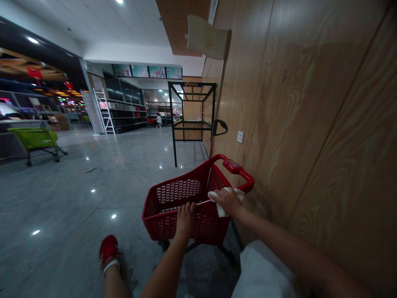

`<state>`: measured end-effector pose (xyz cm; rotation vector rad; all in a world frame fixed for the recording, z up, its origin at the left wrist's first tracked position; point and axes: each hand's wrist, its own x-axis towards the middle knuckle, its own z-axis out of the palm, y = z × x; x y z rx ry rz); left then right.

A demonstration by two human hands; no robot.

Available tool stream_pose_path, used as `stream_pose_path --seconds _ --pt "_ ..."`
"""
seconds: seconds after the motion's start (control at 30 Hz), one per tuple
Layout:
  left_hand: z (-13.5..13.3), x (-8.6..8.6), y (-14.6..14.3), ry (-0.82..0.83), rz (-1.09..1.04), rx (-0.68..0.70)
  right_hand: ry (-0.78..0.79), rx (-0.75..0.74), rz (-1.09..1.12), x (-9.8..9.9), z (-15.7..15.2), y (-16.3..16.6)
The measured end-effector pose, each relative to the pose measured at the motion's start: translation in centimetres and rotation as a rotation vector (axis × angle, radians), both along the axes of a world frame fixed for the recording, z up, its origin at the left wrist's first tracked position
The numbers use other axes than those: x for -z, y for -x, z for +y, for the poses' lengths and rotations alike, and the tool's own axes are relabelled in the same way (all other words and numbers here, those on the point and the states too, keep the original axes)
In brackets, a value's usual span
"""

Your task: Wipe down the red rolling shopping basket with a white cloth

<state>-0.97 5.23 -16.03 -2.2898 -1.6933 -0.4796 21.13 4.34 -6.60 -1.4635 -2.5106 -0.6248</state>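
Red plastic: we take the red cart (182, 203) as our landmark; it is a small shopping cart with a mesh basket, and it stands on the grey floor (77, 194) just beside the wooden wall (310, 124).
Left hand: our left hand (185, 219) is on the near rim of the cart; the fingers are bent over the edge and hold it.
Right hand: our right hand (228, 201) is at the cart's right near corner, just below the handle (238, 169); it is closed on a white cloth (221, 207) and presses it against the rim.
White cloth: it is under our right hand, touching the cart's rim; parts of it show on both sides of the hand.
Handle: red, curved, it rises above the right side of the cart, close to the wall.
Red shoe: our foot in a red shoe (108, 250) rests on the floor, near the cart's left lower side.
Black rack: a bare black metal rack (192, 120) stands behind the cart, along the same wall.
Wall socket: a white socket (240, 137) sits on the wall above the handle.
Green cart: a green cart (35, 140) stands far to the left of the red cart, well apart from it.
Ladder: a ladder (104, 109) leans far behind the cart, to its left.
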Motion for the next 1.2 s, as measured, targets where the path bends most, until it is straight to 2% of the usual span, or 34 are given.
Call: stream_pose_path --seconds 0.1,0.2,0.27,0.33,0.47,0.57,0.63,0.73,0.87,0.93,1.03,1.2 --pt "-0.2 0.0 -0.3 0.001 -0.035 -0.001 -0.036 0.07 -0.008 -2.0 -0.6 -5.2" --pt "-0.4 0.0 -0.9 -0.003 -0.081 0.001 -0.079 0.246 0.023 -3.4 -1.0 -8.4" --pt "-0.4 -0.1 -1.3 0.002 -0.104 -0.005 -0.095 0.332 0.051 -3.6 -1.1 -8.4" --pt "-0.5 -0.1 -1.7 0.006 -0.117 -0.021 -0.081 0.319 0.057 -3.0 -1.1 -6.5" --pt "-0.6 -0.4 -1.9 0.017 -0.119 -0.054 0.002 0.082 0.018 -1.0 -1.0 -1.1" --pt "-0.8 -0.6 -1.4 0.045 -0.12 -0.043 0.056 -0.004 -0.012 -0.5 -0.9 0.5" --pt "-0.8 -0.7 -1.1 0.063 -0.116 -0.027 0.081 -0.004 -0.023 -1.0 -0.6 -0.4" --pt "-0.7 -0.8 -1.0 0.082 -0.104 -0.026 0.087 0.03 -0.027 -2.5 -0.1 -3.9" --pt "-0.5 -1.0 -1.3 0.082 -0.101 -0.017 0.104 0.225 0.018 -4.9 0.6 -9.4" --pt "-0.4 -1.1 -1.4 0.077 -0.097 -0.001 0.133 0.276 0.042 -5.8 0.9 -11.3" --pt "0.0 -1.0 -1.3 0.077 -0.079 0.014 0.157 0.249 0.026 -6.4 1.1 -11.9" --pt "1.9 -0.6 0.7 0.072 -0.011 -0.027 0.153 0.251 0.0 -6.6 0.5 -8.9"
